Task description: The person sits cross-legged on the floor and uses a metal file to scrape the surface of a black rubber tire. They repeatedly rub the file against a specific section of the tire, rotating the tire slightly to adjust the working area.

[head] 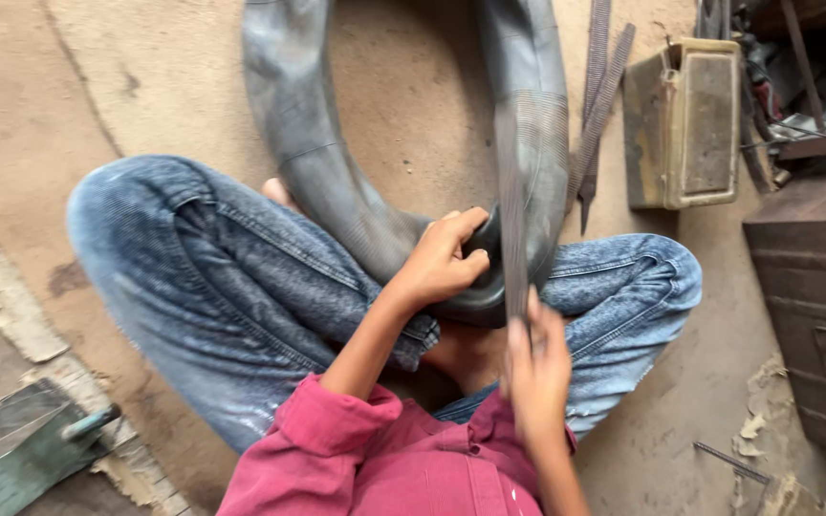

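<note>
I sit cross-legged on a dirt floor in blue jeans and a red shirt. A black rubber inner tube point(317, 162) loops from my lap out over the ground. My left hand point(442, 260) grips the near part of the tube, thumb pressed on the rubber. My right hand point(535, 368) holds a long flat metal file point(510, 210) by its lower end. The file's blade lies upright across a scuffed grey patch of the tube point(542, 143).
Two more files point(597, 105) lie on the floor right of the tube. A worn tan metal box point(683, 122) stands at the upper right, a rusty brown chest point(815, 287) at the right edge. A green tool point(21, 449) rests at the lower left.
</note>
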